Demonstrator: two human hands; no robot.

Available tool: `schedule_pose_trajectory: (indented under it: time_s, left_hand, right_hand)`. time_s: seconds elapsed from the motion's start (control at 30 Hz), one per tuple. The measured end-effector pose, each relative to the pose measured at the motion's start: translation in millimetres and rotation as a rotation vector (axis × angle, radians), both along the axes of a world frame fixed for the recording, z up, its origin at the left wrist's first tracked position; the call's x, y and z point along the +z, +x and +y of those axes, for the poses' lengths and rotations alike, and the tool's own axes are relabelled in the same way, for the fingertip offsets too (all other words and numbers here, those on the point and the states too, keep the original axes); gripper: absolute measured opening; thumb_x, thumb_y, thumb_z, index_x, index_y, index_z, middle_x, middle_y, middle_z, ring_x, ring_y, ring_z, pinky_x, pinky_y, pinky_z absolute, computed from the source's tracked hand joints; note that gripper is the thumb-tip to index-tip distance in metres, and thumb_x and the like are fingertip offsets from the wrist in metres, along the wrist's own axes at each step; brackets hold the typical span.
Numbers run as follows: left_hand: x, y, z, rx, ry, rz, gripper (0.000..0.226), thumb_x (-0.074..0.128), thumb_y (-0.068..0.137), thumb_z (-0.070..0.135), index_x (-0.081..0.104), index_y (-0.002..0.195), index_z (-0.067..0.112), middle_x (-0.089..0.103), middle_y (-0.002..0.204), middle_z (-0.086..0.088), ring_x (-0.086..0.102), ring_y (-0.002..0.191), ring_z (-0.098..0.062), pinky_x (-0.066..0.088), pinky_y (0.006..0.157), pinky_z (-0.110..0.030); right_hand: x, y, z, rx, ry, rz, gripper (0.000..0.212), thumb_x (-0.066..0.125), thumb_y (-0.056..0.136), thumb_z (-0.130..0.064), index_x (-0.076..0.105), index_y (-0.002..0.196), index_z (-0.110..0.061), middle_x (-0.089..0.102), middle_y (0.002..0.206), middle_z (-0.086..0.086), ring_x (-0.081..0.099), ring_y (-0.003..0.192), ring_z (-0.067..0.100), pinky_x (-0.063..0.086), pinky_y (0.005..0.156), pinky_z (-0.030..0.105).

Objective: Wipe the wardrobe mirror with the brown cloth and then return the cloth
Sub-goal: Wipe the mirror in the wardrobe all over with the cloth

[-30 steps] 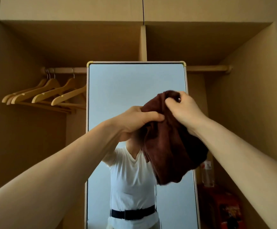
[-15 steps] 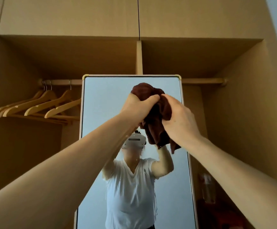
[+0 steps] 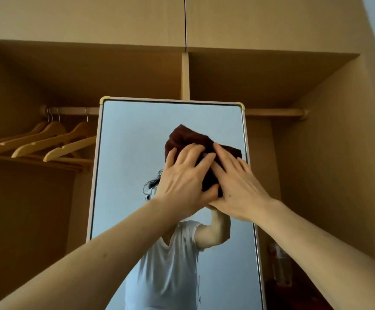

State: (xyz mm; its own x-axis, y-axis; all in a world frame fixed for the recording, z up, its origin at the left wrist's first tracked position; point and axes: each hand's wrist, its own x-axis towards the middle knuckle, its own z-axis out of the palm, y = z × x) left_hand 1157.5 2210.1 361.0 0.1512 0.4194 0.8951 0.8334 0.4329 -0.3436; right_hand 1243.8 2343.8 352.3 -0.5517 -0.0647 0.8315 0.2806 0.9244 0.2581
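The tall wardrobe mirror (image 3: 128, 139) stands in the middle of the open wardrobe, framed in pale metal with gold corners. A bunched brown cloth (image 3: 188, 136) is pressed flat against the upper half of the glass. My left hand (image 3: 182, 182) lies spread over the cloth's left part, and my right hand (image 3: 235, 186) covers its right part, fingers overlapping the left hand's. Both hands press the cloth against the mirror. The cloth's lower part is hidden behind my hands. My own reflection shows in the glass below.
Several wooden hangers (image 3: 54, 144) hang on the rail (image 3: 72, 110) left of the mirror. A vertical divider (image 3: 185, 74) rises above the mirror's top edge. A clear bottle (image 3: 279, 265) stands on something red at the lower right, close to the wardrobe's side wall.
The cloth went from hanging loosely between my hands to being bunched, then flattened on the glass. My view tilted upward, and both hands spread out over the cloth.
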Motion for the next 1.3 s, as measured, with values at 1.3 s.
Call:
schedule_pose_trajectory:
  time_s: [1.3]
  left_hand:
    - [60, -32, 41, 0.026, 0.005, 0.157, 0.064, 0.046, 0.091, 0.046, 0.029, 0.146, 0.019, 0.025, 0.153, -0.013, 0.014, 0.144, -0.031, 0.013, 0.117, -0.047]
  right_hand:
    - [50, -7, 24, 0.077, -0.088, 0.266, 0.07, 0.06, 0.083, -0.008, 0.025, 0.144, -0.017, 0.028, 0.146, 0.01, 0.031, 0.132, 0.032, 0.038, 0.101, 0.041]
